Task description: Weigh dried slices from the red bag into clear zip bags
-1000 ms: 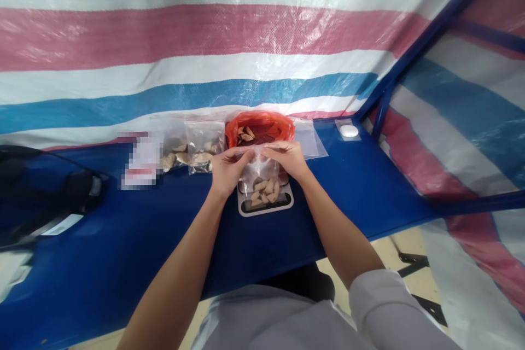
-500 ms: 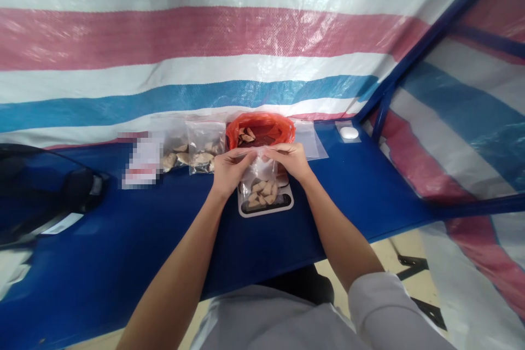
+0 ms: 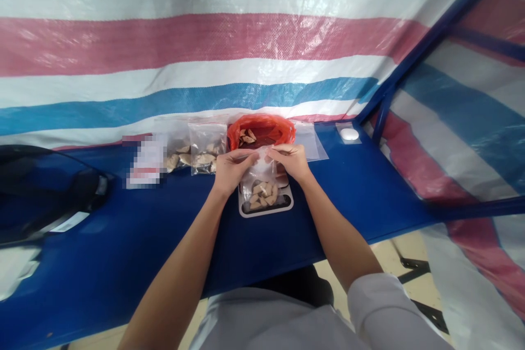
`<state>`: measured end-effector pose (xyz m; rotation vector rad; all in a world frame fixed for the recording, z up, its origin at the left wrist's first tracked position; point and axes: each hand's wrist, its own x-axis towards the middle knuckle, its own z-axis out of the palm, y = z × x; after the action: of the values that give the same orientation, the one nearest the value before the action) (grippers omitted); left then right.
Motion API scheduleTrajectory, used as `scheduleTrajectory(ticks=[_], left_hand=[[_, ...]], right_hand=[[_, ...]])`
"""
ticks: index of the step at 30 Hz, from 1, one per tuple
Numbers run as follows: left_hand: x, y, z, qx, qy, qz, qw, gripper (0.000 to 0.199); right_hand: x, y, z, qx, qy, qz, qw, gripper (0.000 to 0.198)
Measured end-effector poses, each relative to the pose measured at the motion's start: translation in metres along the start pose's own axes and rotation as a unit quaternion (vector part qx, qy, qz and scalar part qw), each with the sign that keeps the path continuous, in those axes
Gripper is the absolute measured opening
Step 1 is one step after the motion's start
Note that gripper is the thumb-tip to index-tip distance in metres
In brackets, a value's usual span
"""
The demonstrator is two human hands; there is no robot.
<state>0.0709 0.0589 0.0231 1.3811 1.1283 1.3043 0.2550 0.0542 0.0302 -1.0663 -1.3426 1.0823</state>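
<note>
A clear plastic zip bag [image 3: 261, 188] with several pale tan, brown-edged slices in its bottom hangs between my hands, over a white kitchen scale [image 3: 287, 206]. My left hand [image 3: 232, 170] pinches the bag's top edge from the left. On the right side of the same edge, my right hand [image 3: 292, 159] grips it between thumb and fingers. Part of the scale is hidden behind the bag. Just beyond my hands an open red plastic bag [image 3: 283, 130] holds more such slices.
Filled zip bags [image 3: 204, 147] lie left of the red bag, near a blurred-out packet [image 3: 147, 161]. Flat clear bags [image 3: 314, 142] lie to the right, then a white oval object [image 3: 349, 134]. A black bag-like item [image 3: 53, 197] occupies the blue table's [image 3: 164, 240] left side.
My right hand's fingers have shifted slightly right along the bag's top edge. The view has tilted a little; both hands keep their grip.
</note>
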Motion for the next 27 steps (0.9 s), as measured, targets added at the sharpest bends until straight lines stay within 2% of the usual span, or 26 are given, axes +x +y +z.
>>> scheduleTrajectory(ticks=[6, 12, 15, 22, 27], left_hand=[[0.006, 0.007, 0.001, 0.033, -0.007, 0.014, 0.999, 0.029], [0.015, 0.009, 0.000, 0.020, -0.040, -0.006, 0.999, 0.040], [0.019, 0.005, -0.002, 0.014, -0.034, -0.003, 0.999, 0.044], [0.016, 0.006, -0.002, 0.029, -0.013, 0.017, 0.999, 0.038], [0.014, 0.009, -0.003, 0.011, -0.012, 0.009, 1.000, 0.037]], right_hand=[[-0.001, 0.001, 0.000, 0.046, -0.012, 0.081, 0.996, 0.041], [0.004, 0.004, -0.002, 0.032, 0.009, 0.032, 0.999, 0.038], [0.005, 0.005, -0.003, 0.016, 0.022, 0.006, 1.000, 0.039], [0.004, 0.004, 0.002, 0.023, 0.014, 0.042, 0.999, 0.039], [0.005, 0.005, 0.001, 0.027, 0.022, 0.039, 0.999, 0.035]])
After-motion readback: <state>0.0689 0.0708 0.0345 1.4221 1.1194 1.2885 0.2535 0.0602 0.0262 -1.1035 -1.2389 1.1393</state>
